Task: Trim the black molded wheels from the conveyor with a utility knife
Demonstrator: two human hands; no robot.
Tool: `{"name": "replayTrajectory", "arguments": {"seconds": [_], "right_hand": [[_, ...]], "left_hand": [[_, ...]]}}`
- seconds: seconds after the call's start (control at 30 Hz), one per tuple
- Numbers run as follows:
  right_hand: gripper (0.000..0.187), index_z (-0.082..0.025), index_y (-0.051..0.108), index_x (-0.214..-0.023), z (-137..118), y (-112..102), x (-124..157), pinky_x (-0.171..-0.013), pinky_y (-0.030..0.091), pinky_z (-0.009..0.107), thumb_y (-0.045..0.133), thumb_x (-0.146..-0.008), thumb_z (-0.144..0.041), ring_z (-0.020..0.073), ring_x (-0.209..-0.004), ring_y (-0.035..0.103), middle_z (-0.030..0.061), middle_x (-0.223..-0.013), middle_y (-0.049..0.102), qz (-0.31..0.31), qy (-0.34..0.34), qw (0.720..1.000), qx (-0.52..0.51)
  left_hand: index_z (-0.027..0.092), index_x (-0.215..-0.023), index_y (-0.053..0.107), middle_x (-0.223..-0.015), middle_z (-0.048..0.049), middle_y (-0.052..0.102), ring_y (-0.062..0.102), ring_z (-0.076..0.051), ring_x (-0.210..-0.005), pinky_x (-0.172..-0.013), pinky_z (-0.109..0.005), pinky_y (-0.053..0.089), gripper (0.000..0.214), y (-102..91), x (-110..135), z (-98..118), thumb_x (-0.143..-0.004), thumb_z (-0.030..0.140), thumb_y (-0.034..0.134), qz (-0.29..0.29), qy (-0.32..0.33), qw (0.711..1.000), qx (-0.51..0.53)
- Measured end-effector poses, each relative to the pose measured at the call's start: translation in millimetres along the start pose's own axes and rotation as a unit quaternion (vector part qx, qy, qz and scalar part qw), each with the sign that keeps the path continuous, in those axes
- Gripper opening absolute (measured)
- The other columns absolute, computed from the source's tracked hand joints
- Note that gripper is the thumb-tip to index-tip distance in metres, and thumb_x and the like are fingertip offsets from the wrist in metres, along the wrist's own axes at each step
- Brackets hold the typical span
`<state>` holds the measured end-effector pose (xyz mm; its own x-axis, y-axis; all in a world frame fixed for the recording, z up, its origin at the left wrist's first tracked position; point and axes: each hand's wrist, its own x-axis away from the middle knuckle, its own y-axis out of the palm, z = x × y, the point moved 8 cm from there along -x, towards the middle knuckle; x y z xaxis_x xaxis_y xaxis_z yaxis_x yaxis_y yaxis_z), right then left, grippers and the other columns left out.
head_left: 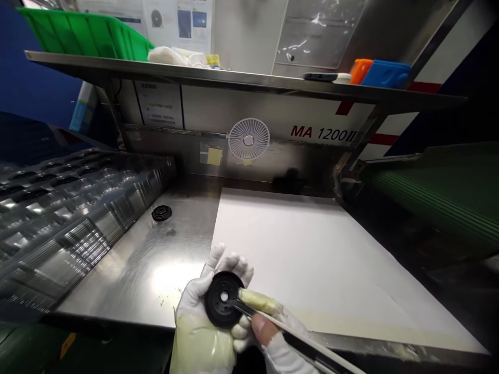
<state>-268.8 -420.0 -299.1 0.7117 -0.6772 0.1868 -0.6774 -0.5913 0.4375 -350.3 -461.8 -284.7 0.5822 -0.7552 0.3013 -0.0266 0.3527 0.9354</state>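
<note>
My left hand (pixel 195 298), in a white glove with a yellowish cuff, holds a round black disc-shaped part (pixel 215 307) at the near edge of the bench. The part has a ringed face and a bright spot at its centre. My right hand (pixel 264 329) grips a long slim tool (pixel 298 338), dark at the tip and pale along one side; its exact kind is unclear. The tool's tip lies against the disc's face near the centre. A yellow covering wraps the right index finger, while the thumb tip is bare. Another black round part (pixel 161 212) lies on the metal bench.
Stacked clear plastic trays (pixel 97 223) with black parts stand at the left. White sheeting (pixel 312 249) covers the bench's right side. A small white fan grille (pixel 248 138) is at the back. The shelf (pixel 249 78) above bears a green bin (pixel 86 35) and an orange-blue object (pixel 382 72).
</note>
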Motion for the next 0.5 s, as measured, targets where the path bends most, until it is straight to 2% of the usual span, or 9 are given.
{"name": "replayTrajectory", "arguments": {"seconds": [0.1,0.17,0.27,0.33,0.5], "right_hand": [[0.041,-0.019,0.069,-0.084,-1.9,-3.1,-3.4,-0.059,0.054,0.036,0.075,-0.060,-0.052,0.0189,-0.054,0.063,0.0008,-0.058,0.061,0.002,0.010,1.000,-0.024],[0.037,-0.019,0.068,-0.080,-4.0,-5.0,-2.8,-0.060,0.054,0.036,0.075,-0.061,-0.050,0.0192,-0.056,0.064,0.0014,-0.060,0.063,-0.001,0.016,0.999,-0.033],[0.033,-0.016,0.067,-0.076,-6.0,-4.5,0.6,-0.061,0.055,0.038,0.077,-0.061,-0.044,0.0207,-0.057,0.065,0.0027,-0.060,0.064,-0.004,0.018,0.999,-0.037],[0.033,-0.015,0.066,-0.076,-6.4,-3.7,3.2,-0.059,0.056,0.039,0.080,-0.058,-0.039,0.0213,-0.056,0.065,0.0027,-0.059,0.064,0.005,0.014,0.999,-0.041],[0.036,-0.016,0.061,-0.079,-8.9,-4.0,9.1,-0.050,0.055,0.031,0.082,-0.057,-0.036,0.0184,-0.050,0.064,0.0008,-0.058,0.064,0.046,-0.009,0.998,-0.047]], "left_hand": [[0.015,-0.100,0.066,-0.103,-0.0136,0.065,0.056,-0.034,-0.104,-0.083,-0.048,0.047,0.035,2.3,-0.5,-5.5,-0.068,0.019,0.052,-0.062,-0.076,0.995,-0.018],[0.013,-0.095,0.067,-0.100,-0.0133,0.066,0.057,-0.034,-0.101,-0.082,-0.048,0.048,0.030,-0.4,-2.1,-5.3,-0.069,0.020,0.055,-0.056,-0.086,0.994,-0.033],[0.014,-0.085,0.067,-0.081,-0.0076,0.065,0.063,-0.023,-0.080,-0.077,-0.042,0.051,0.015,-7.4,-4.3,0.0,-0.073,0.020,0.059,0.006,-0.038,0.998,-0.059],[0.015,-0.080,0.065,-0.071,-0.0037,0.061,0.061,-0.017,-0.068,-0.071,-0.038,0.053,0.009,-8.2,-2.8,2.6,-0.073,0.017,0.061,0.036,0.004,0.997,-0.069],[0.018,-0.084,0.063,-0.071,-0.0009,0.057,0.060,-0.016,-0.070,-0.067,-0.034,0.053,0.015,0.8,7.4,3.6,-0.069,0.017,0.066,0.041,0.076,0.992,-0.093]]}}
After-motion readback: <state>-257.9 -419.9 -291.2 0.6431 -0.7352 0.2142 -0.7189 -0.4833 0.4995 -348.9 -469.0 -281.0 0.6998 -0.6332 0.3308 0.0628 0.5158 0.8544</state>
